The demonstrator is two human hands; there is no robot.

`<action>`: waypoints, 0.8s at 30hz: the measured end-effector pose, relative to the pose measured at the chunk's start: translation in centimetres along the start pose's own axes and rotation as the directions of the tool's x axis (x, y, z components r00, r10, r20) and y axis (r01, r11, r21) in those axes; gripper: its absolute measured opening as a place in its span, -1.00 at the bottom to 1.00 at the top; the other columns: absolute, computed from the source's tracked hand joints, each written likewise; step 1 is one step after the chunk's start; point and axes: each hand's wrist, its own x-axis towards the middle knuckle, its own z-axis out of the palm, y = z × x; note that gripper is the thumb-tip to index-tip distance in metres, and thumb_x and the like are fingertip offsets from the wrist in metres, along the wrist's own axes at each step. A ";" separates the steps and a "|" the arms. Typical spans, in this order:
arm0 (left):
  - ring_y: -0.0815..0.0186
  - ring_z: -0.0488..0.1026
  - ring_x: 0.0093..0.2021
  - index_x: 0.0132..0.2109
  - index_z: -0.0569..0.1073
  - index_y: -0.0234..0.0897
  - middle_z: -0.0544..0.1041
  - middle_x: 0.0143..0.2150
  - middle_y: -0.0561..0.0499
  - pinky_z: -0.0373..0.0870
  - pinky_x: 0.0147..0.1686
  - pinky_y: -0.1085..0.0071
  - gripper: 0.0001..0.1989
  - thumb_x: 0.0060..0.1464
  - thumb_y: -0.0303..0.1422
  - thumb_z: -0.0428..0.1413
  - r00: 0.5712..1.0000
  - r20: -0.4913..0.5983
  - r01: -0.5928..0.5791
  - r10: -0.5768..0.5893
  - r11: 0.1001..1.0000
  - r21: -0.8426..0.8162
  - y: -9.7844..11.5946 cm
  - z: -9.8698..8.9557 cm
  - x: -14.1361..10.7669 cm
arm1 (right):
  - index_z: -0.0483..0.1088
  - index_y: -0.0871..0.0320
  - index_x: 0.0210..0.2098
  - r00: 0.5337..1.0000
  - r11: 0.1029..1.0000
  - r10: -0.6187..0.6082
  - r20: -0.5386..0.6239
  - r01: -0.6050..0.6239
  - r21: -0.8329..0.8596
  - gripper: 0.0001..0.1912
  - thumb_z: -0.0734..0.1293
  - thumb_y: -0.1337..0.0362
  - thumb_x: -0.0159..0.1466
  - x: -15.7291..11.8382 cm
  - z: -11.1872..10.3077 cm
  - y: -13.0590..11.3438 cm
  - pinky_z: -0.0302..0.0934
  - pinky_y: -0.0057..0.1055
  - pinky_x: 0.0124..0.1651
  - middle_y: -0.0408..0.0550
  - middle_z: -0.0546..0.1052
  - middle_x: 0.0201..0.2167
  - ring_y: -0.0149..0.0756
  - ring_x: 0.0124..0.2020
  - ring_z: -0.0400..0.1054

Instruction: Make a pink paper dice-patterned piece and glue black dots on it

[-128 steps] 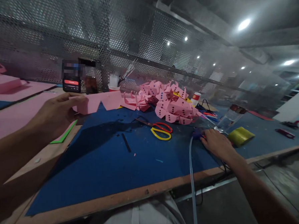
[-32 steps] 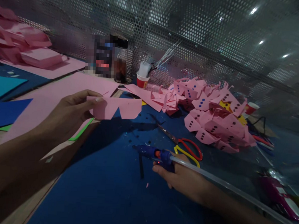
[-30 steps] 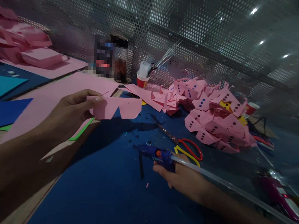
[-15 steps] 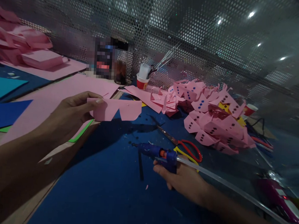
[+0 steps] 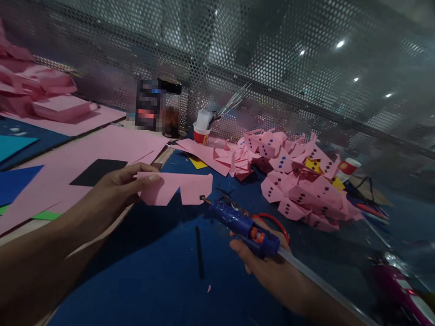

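Between thumb and fingers, my left hand (image 5: pixel 127 185) pinches the left end of a notched pink paper piece (image 5: pixel 196 188), held above the blue surface. My right hand (image 5: pixel 266 267) is wrapped round a blue glue gun (image 5: pixel 232 219) with a long clear glue stick running out of its back. The gun's nozzle points left and meets a small dark square (image 5: pixel 201 197) near the lower right part of the pink piece. A thin black strip (image 5: pixel 199 252) lies on the blue surface below.
Pink cut papers with dark diamonds (image 5: pixel 303 192) are heaped at the right. Red-handled scissors (image 5: pixel 276 222) lie partly behind the gun. A paper cup (image 5: pixel 201 134) and a jar (image 5: pixel 171 114) stand at the back. A magenta tool (image 5: pixel 403 294) is at far right.
The glue gun has come up to the pink piece, where a dark square now shows at its nozzle. A black sheet is now visible beside my left wrist. The view has tilted up slightly.
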 end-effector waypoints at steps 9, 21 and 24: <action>0.41 0.37 -0.41 -0.26 0.50 -0.19 0.47 -0.40 0.11 0.29 -0.46 0.59 -0.72 -0.03 -0.13 0.30 0.998 0.008 0.063 -0.064 0.996 0.066 0.5 1.3 -0.9 | 0.37 0.11 -0.26 0.996 0.979 0.007 0.084 -0.024 0.203 -0.77 0.33 0.07 0.26 0.4 0.1 -1.1 0.09 -0.57 -0.57 -0.24 0.31 -0.58 -0.48 -0.60 0.19; 0.38 0.38 -0.36 -0.24 0.52 -0.17 0.52 -0.33 0.10 0.27 -0.41 0.56 -0.71 -0.05 -0.12 0.31 0.998 0.028 0.045 -0.049 0.993 0.107 0.2 1.2 -1.0 | 0.39 0.11 -0.26 0.996 0.993 0.052 0.077 -0.059 0.102 -0.77 0.32 0.09 0.22 0.9 0.1 -1.5 0.15 -0.48 -0.44 -0.16 0.38 -0.52 -0.41 -0.53 0.23; 0.34 0.40 -0.31 -0.23 0.51 -0.18 0.53 -0.30 0.08 0.28 -0.38 0.54 -0.70 -0.04 -0.11 0.30 0.998 0.032 0.050 -0.054 0.992 0.113 0.1 1.2 -1.0 | 0.39 0.10 -0.27 0.996 0.996 0.036 0.079 -0.042 0.076 -0.79 0.32 0.09 0.23 0.9 0.2 -1.3 0.15 -0.47 -0.43 -0.16 0.39 -0.51 -0.40 -0.53 0.24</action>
